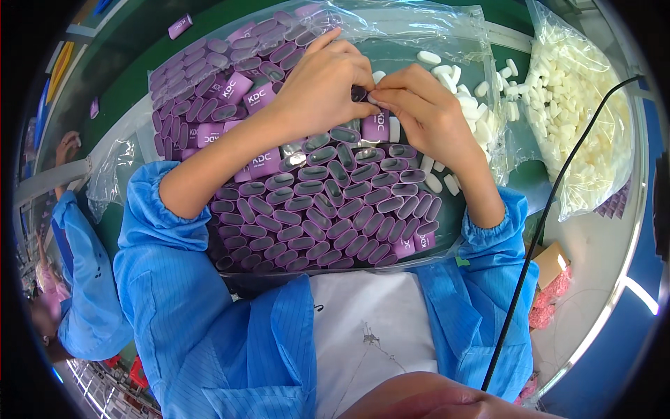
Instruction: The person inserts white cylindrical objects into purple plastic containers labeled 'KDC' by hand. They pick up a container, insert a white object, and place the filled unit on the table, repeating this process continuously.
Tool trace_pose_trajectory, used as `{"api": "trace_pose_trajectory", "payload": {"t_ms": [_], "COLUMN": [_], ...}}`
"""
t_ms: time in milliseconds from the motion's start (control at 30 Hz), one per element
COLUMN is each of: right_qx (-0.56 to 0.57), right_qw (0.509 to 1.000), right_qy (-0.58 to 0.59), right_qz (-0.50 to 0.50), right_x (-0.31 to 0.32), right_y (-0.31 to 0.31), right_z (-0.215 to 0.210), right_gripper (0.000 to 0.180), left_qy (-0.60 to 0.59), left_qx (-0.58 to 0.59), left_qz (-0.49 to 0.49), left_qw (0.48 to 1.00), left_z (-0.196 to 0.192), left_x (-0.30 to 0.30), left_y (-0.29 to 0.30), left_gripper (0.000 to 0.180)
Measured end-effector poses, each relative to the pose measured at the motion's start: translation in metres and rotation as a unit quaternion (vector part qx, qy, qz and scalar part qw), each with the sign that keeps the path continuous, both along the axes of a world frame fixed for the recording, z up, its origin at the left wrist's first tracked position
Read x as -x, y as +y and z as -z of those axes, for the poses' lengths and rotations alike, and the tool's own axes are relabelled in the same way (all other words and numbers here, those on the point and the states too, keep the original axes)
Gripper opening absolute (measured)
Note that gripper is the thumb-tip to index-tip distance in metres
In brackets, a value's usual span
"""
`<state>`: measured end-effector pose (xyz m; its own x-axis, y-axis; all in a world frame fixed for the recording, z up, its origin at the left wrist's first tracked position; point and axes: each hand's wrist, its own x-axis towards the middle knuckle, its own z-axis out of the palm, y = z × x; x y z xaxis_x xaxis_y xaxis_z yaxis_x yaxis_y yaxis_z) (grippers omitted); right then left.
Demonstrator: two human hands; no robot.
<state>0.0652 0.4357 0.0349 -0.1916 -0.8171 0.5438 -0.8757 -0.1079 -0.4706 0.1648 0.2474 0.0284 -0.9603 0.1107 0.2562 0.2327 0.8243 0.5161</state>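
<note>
Working both hands close together up top, mid-pic! L hand (326, 87) has a narrow grip on one purple shell (359, 93), mostly hidden by the fingers, its dark open end just about showing. R hand (429, 115) is right beside it, thumb & index pinched narrow on a small white piece (373, 98), also part hidden; can't tell if it's in the shell or only touching the end.

Below the hands, a packed field of standing purple shells (324, 188), oval openings up, tight side by side. Upper L, a few tipped shells (258, 98) lie flat amongst the rest, w/ clear plastic (433, 24) running along the top edge. Just R of the R hand: loose white oval pieces (481, 129) in a heap, & past those a big clear bag (586, 119) full of creamy ones. Black cable (551, 216) cuts down the R side. Far L, a co-worker's blue sleeve (91, 279) & hand (68, 148) at the green table (139, 80).
</note>
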Motion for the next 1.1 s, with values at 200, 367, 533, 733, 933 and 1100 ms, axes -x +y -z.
{"api": "trace_pose_trajectory", "payload": {"t_ms": [200,367,533,733,933,1100], "right_qx": [-0.032,-0.02,-0.026,0.057,-0.039,-0.094], "right_qw": [0.998,0.999,0.999,0.995,0.992,0.993], "right_qy": [-0.034,-0.027,0.004,-0.081,-0.07,0.066], "right_qz": [-0.031,-0.005,-0.033,-0.001,0.099,-0.009], "right_x": [0.014,0.009,0.009,0.023,0.039,0.032], "right_y": [0.008,0.007,0.011,0.013,0.002,-0.017], "right_z": [-0.001,0.004,0.002,0.0,0.002,0.018], "right_gripper": [0.016,0.015,0.019,0.02,0.019,0.023], "left_qy": [-0.007,-0.009,-0.006,0.0,-0.071,-0.075], "left_qx": [-0.013,-0.012,-0.003,-0.086,-0.242,0.097], "left_qz": [0.005,0.013,0.013,0.0,-0.132,-0.163], "left_qw": [1.0,1.0,1.0,0.996,0.959,0.979], "left_z": [0.001,0.0,0.001,-0.011,-0.092,-0.039], "left_x": [0.0,0.0,0.0,-0.001,0.015,0.035], "left_y": [-0.002,-0.003,-0.005,-0.006,-0.076,-0.259], "left_gripper": [0.022,0.022,0.022,0.022,0.024,0.03]}}
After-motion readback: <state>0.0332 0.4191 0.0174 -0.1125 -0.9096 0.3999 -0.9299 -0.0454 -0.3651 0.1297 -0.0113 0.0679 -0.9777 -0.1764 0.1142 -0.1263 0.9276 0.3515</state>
